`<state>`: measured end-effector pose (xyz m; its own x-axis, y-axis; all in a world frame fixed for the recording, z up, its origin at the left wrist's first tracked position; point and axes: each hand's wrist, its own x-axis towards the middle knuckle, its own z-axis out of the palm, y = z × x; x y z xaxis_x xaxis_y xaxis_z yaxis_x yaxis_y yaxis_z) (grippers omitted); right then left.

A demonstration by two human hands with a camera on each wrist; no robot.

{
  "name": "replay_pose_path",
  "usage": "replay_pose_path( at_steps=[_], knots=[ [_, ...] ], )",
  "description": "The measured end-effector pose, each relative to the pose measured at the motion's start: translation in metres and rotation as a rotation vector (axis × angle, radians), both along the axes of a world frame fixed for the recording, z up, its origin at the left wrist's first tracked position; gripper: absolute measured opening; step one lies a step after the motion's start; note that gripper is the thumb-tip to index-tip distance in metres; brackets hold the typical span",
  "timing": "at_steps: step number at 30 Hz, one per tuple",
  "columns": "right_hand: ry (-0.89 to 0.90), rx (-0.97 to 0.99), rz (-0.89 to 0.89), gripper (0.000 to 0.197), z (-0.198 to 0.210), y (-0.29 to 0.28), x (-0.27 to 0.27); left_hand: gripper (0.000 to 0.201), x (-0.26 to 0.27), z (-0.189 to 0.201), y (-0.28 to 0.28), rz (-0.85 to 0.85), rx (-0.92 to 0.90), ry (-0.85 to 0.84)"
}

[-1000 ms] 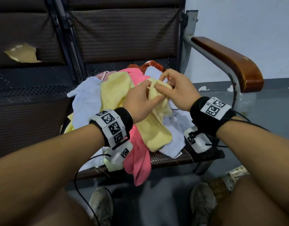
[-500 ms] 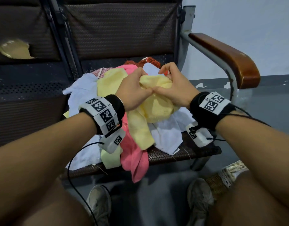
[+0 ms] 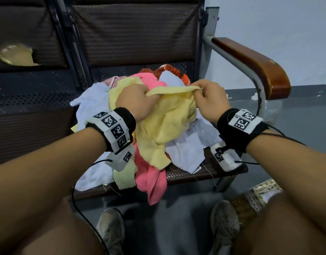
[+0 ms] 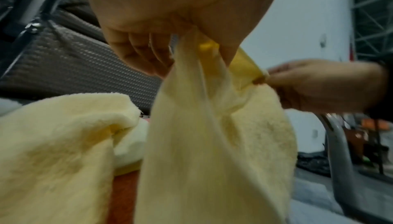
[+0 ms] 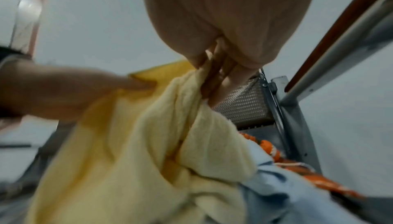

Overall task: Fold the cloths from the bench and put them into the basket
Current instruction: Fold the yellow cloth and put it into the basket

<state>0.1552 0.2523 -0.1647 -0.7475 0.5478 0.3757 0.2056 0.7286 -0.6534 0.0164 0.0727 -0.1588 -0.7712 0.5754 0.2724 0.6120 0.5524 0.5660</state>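
Now, your left hand [image 3: 138, 102]: fingers pinching yellow cloth [image 3: 169, 122].
Your right hand [image 3: 212, 100]: fingers pinching same edge.
Cloth edge: stretched left-right, body hanging over pile [image 3: 186, 150] on tabletop [image 3: 204, 173].

A heap of cloths [image 3: 158, 144] covered the bench seat [image 3: 186, 174] from its near edge to the backrest [image 3: 136, 34] at the far side. A wooden armrest [image 3: 254, 65] closed off the right. The seat to the left [image 3: 29, 111] lay open.
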Motion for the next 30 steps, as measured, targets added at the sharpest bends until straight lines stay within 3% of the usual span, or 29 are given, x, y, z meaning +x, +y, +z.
replay_pose_path(
  at_steps=[4,5,6,7,9,12,15,16,20,24,27,30],
  knots=[
    [0.112,-0.15,0.227,0.022,0.011,-0.019,-0.007,0.061,0.018,0.0,0.006,-0.266,0.07,-0.123],
    [0.099,-0.138,0.253,0.018,0.014,-0.022,-0.007,0.046,0.022,0.0,0.008,-0.317,0.029,-0.125],
    [0.079,-0.124,0.254,0.013,0.015,-0.024,-0.007,0.019,0.025,0.0,0.01,-0.351,-0.021,-0.115],
    [0.06,-0.107,0.239,0.009,0.015,-0.024,-0.006,0.01,0.027,0.001,0.011,-0.356,-0.03,-0.106],
    [-0.003,-0.017,0.164,0.01,0.013,-0.017,-0.001,0.023,0.025,0.003,0.012,-0.285,0.029,-0.144],
    [-0.236,0.183,-0.034,0.011,0.007,-0.002,0.006,0.036,0.017,0.009,0.011,-0.083,0.227,-0.228],
    [-0.31,0.214,-0.195,0.015,0.004,0.01,0.009,0.039,0.013,0.011,0.011,-0.023,0.393,-0.378],
    [-0.269,0.166,-0.216,0.02,0.004,0.013,0.009,0.037,0.012,0.012,0.011,0.002,0.443,-0.415],
    [0.127,-0.375,-0.123,0.021,0.014,0.009,0.005,0.046,0.007,0.01,0.011,0.055,0.541,-0.516],
    [0.256,-0.231,-0.043,0.014,0.029,0.001,0.005,0.045,0.001,0.011,0.014,0.157,0.599,-0.571],
    [0.033,0.002,0.109,0.012,0.024,0.003,0.015,0.03,-0.013,0.014,0.015,0.198,0.609,-0.624],
    [-0.348,0.11,0.268,0.018,0.014,-0.002,0.024,0.038,-0.018,0.016,0.017,0.223,0.677,-0.79]
  ],
)
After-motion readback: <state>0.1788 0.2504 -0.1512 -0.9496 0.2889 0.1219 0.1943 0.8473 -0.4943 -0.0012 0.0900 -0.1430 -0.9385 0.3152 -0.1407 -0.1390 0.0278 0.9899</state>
